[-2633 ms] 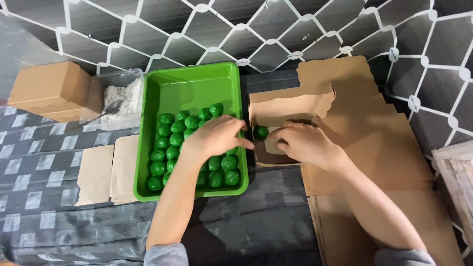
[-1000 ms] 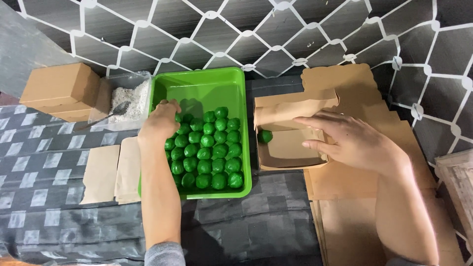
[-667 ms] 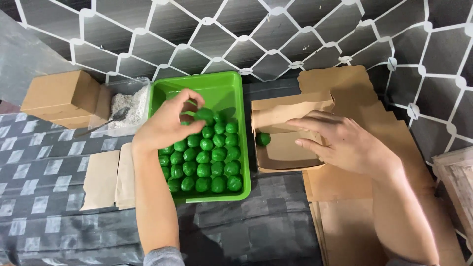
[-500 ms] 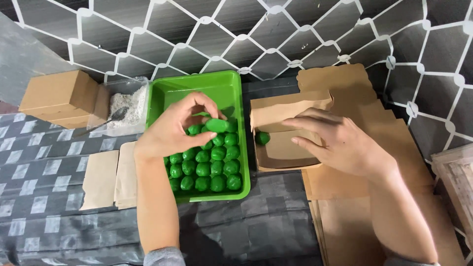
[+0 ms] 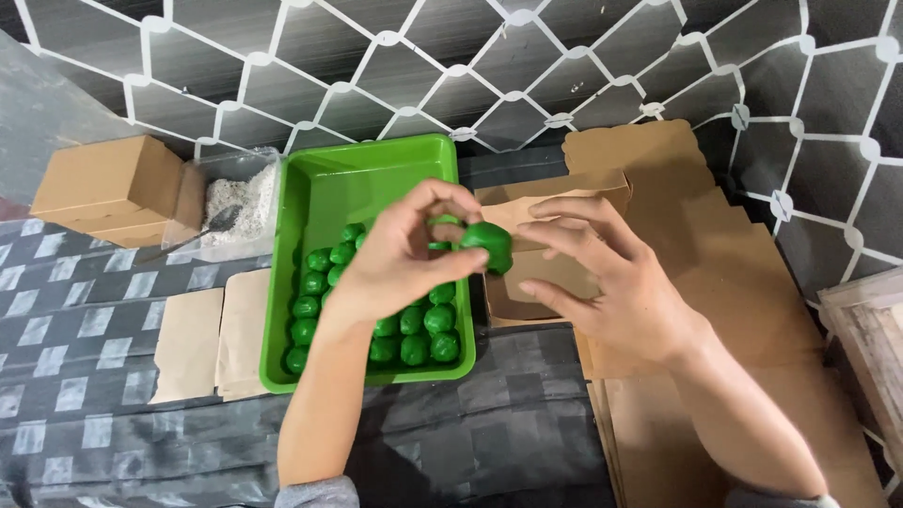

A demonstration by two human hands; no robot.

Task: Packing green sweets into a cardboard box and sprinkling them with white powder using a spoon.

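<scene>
Head view — green ball (image 5: 488, 245) in left hand (image 5: 404, 259)

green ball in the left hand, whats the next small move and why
Probably carry the green ball a little further right and lower it into the open cardboard box. The left hand pinches it just above the box edge, and the right hand rests over the box, steadying it.
</scene>
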